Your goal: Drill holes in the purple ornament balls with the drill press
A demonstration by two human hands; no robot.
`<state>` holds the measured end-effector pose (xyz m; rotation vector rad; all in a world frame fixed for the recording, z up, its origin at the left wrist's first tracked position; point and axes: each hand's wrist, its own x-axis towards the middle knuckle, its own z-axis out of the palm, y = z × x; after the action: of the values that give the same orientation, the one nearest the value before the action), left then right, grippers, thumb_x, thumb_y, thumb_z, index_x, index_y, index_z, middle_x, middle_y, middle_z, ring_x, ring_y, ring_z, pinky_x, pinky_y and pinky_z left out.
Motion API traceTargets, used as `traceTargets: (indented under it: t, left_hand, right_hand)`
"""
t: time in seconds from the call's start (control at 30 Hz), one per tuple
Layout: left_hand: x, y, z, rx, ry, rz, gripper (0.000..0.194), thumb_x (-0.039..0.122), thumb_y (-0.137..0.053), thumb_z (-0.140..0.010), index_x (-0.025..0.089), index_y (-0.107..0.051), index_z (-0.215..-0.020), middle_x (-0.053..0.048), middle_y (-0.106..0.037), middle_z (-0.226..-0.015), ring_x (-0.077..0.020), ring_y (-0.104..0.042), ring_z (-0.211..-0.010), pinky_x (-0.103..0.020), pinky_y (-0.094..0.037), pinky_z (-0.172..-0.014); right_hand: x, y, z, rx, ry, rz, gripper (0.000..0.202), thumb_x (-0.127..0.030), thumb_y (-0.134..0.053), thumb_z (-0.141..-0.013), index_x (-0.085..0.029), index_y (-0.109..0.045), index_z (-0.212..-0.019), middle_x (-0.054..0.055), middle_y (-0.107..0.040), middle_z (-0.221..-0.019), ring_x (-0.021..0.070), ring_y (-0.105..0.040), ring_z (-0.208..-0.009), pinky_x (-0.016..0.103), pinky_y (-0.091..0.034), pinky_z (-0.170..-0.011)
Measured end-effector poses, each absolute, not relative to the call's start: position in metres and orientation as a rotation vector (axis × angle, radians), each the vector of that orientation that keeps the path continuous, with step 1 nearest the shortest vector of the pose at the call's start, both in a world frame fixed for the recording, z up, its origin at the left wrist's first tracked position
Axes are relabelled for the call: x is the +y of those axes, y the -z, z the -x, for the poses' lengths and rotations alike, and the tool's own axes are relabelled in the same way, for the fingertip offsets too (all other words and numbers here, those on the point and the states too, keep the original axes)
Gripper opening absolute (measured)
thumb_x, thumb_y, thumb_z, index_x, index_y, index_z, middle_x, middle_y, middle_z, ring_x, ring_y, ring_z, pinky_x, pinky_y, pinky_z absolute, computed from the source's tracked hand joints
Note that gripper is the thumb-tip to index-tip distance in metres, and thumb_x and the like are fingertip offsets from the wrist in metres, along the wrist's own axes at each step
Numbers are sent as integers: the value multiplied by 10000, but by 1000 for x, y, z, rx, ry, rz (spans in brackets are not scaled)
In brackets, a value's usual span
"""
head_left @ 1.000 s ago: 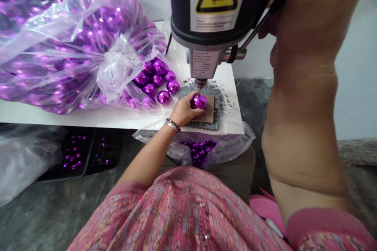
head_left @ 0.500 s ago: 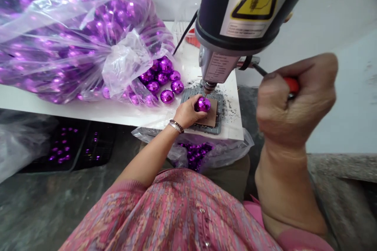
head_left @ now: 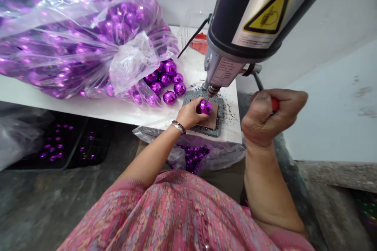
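Near the frame's centre, a shiny, faceted ball (head_left: pixel 205 107) is pinched in the left hand (head_left: pixel 189 114) (a lever (head_left: pixel 258 81) is gripped by the right hand (head_left: pixel 269 115)).

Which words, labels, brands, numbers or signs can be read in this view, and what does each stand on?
No words, brands or numbers are legible.
Yellow warning triangle on the drill press: black border and dark pictogram, no readable word.
Text strip just below the triangle: too small to read.
Pale label lower down on the drill press: several lines, too small and blurred to read.
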<state>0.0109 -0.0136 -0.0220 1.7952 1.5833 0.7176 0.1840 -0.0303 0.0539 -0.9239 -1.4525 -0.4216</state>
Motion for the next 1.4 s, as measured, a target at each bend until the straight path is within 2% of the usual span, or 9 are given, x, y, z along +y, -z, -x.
traceTargets:
  t: [0.27, 0.43, 0.63, 0.87, 1.0, 1.13, 1.23, 1.3, 1.4]
  left_hand:
    - [-14, 22, -10, 1571, -718, -1798, 700, 250, -799, -754, 182, -597, -1421, -82, -706, -1350, -268, -655, -1254, -353, -483, -1118]
    - [-14, 24, -11, 1583, -701, -1797, 717, 252, -793, -765, 172, -573, -1442, -88, -695, -1370, -266, -664, -1239, -356, -494, -1101]
    - [-15, 23, -11, 1609, -683, -1803, 703, 261, -794, -771, 207, -578, -1438, -68, -689, -1386, -259, -646, -1275, -343, -482, -1115]
    - [-15, 20, -11, 1607, -677, -1824, 681, 280, -786, -777, 204, -589, -1425, -65, -711, -1338, -257, -669, -1226, -334, -505, -1075]
    - [-15, 21, -10, 1590, -695, -1810, 688, 278, -790, -762, 196, -596, -1417, -76, -721, -1317, -269, -681, -1195, -355, -516, -1060]
    - [-14, 24, -11, 1584, -735, -1803, 687, 285, -795, -754, 197, -603, -1408, -76, -717, -1321, -276, -671, -1214, -358, -503, -1077]
    - [-14, 24, -11, 1592, -737, -1797, 671, 279, -799, -752, 201, -610, -1390, -73, -724, -1295, -274, -676, -1196, -353, -508, -1058]
    - [-15, 22, -10, 1571, -754, -1805, 650, 253, -804, -744, 193, -619, -1364, -71, -728, -1273, -264, -681, -1172, -345, -510, -1046]
    - [-24, 19, -6, 1509, -814, -1809, 626, 211, -801, -743, 164, -616, -1339, -73, -732, -1242, -242, -687, -1132, -336, -515, -1027]
  right_hand:
    - [-25, -38, -185, -1438, 388, 913, 148, -287, -432, -963, -199, -520, -882, -27, -533, -734, 43, -538, -674, 216, -456, -667]
    - [-18, -16, -190, -1474, 366, 846, 225, -360, -449, -983, -165, -543, -921, -15, -566, -777, 47, -587, -728, 220, -519, -713]
    - [-8, 11, -199, -1502, 391, 795, 478, -510, -556, -932, -106, -591, -1186, 64, -636, -1067, 80, -606, -966, 274, -584, -877]
    - [3, 22, -203, -1534, 407, 848, 347, -472, -453, -966, -133, -519, -938, 31, -557, -863, 81, -568, -862, 301, -536, -867]
    - [-7, -4, -203, -1571, 349, 852, 343, -497, -446, -939, -164, -487, -867, 0, -496, -756, 75, -516, -745, 270, -499, -762]
    - [-21, -62, -198, -1521, 242, 951, 298, -424, -435, -945, -173, -441, -784, -19, -412, -659, 53, -395, -603, 227, -342, -591]
    - [-14, -114, -194, -1495, 90, 1071, 284, -355, -377, -962, -170, -394, -748, -20, -417, -638, 43, -394, -604, 220, -319, -608]
    - [-1, -142, -192, -1449, -141, 1201, 266, -302, -415, -928, -173, -376, -699, -10, -439, -640, 41, -384, -614, 216, -282, -593]
    - [18, -165, -192, -1394, -263, 1252, 244, -242, -467, -881, -161, -445, -651, -3, -456, -600, 45, -427, -595, 216, -290, -539]
